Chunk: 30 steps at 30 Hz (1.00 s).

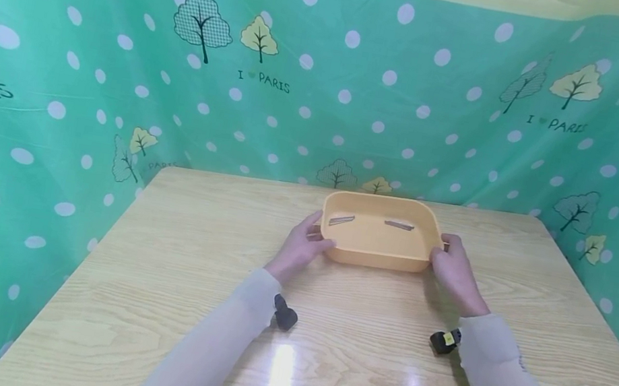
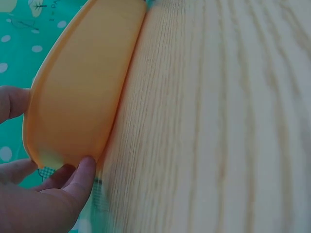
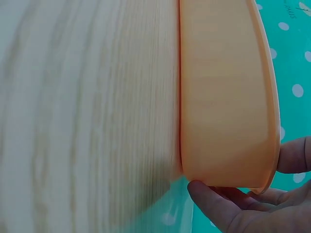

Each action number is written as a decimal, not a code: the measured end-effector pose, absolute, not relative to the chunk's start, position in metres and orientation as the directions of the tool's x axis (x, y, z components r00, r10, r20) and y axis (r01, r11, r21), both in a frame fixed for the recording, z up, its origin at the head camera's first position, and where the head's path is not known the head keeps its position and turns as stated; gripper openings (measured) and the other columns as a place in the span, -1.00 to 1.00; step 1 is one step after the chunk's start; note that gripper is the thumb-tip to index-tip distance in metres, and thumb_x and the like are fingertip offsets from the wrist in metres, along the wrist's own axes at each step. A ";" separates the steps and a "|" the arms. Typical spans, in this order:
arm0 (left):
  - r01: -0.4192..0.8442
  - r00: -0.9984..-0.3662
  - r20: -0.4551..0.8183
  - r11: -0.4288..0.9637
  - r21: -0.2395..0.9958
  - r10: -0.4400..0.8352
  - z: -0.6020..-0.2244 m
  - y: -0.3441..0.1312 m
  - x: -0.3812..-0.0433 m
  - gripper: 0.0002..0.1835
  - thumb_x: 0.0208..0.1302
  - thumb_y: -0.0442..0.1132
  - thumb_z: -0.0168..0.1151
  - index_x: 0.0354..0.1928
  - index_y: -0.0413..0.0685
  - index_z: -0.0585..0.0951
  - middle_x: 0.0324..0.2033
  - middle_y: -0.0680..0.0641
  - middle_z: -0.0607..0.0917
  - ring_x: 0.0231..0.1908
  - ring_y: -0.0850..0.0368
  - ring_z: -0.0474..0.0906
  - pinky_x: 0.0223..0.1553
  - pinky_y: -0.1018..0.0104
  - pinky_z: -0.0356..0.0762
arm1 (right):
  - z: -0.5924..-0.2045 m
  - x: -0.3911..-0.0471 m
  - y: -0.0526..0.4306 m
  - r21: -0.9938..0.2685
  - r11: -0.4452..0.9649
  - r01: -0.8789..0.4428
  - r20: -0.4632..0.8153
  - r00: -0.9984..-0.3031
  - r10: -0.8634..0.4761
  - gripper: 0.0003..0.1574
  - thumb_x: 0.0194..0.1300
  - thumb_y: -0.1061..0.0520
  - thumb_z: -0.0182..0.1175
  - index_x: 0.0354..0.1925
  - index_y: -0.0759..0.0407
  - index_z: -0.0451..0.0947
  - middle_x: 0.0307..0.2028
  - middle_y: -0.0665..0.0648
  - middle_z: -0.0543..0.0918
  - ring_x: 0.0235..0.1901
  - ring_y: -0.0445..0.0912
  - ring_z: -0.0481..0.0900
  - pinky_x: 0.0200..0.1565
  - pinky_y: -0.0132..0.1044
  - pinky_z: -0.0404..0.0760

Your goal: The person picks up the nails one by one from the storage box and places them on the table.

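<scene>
A shallow yellow-orange plastic tub with rounded corners sits on the table, gripped at both ends. My left hand holds its left end; in the left wrist view, fingers touch the tub's outer wall. At the opposite end my right hand grips the tub, with fingers at its rim in the right wrist view. Inside lie two small groups of thin dark strips, one on the left and one on the right; they are too small to identify.
The pale wood-grain table carries bright light reflections near its front. A green dotted cloth with printed trees hangs behind the table and along both sides. Each wrist wears a small black device, on the left and on the right.
</scene>
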<state>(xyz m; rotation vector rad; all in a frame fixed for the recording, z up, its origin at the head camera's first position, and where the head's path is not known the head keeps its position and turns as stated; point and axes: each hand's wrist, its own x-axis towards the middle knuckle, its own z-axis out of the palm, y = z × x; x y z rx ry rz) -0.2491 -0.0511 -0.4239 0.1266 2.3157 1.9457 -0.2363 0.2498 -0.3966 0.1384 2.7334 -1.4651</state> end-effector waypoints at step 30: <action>-0.017 -0.994 -0.035 0.168 0.986 0.106 -0.423 -0.071 -0.244 -0.14 0.12 -0.25 0.34 0.46 0.08 0.16 0.21 -0.28 0.43 0.18 -0.12 0.43 0.12 0.14 0.50 | -0.398 -0.236 0.230 -0.834 0.544 0.094 -0.080 -0.996 0.051 -0.25 0.27 0.18 -0.25 0.39 0.40 -0.07 0.21 0.44 0.28 0.18 0.23 0.30 0.22 0.16 0.30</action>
